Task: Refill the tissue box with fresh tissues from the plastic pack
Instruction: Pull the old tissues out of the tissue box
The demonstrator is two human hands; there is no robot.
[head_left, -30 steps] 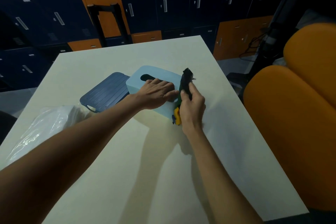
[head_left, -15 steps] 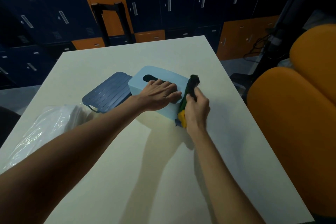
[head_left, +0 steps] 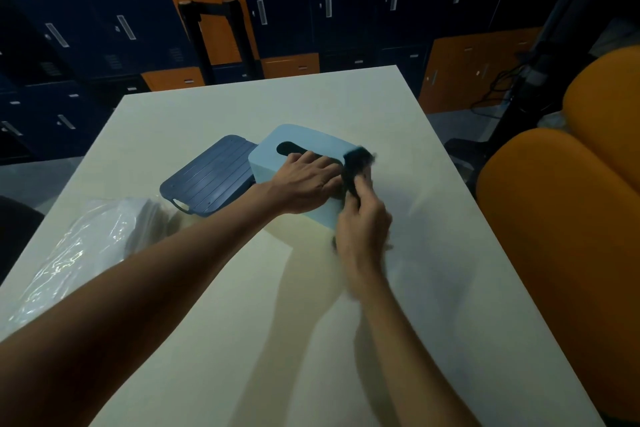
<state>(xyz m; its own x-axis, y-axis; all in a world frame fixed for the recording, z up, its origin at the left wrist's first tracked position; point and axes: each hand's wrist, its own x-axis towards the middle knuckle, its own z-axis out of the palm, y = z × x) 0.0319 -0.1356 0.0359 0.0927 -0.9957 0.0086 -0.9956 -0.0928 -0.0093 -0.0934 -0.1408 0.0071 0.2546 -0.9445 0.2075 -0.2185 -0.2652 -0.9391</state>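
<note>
You wiped the tissue box [head_left: 304, 144] at centre frame.
Your left hand [head_left: 304, 184] pressed flat, steadying it; your right hand [head_left: 362, 229] gripped a dark cloth [head_left: 356, 166] (blurred).

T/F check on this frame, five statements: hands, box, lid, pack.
1. The left hand rests on top of the tissue box. True.
2. The right hand is empty. False: it grips a dark cloth against the box's right end.
3. The dark blue lid lies on the table, left of the box. True.
4. The plastic pack sits on the orange chair. False: it lies on the table near the left edge.
5. Tissues stick out of the box's slot. False: the slot looks dark, nothing protrudes.
</note>
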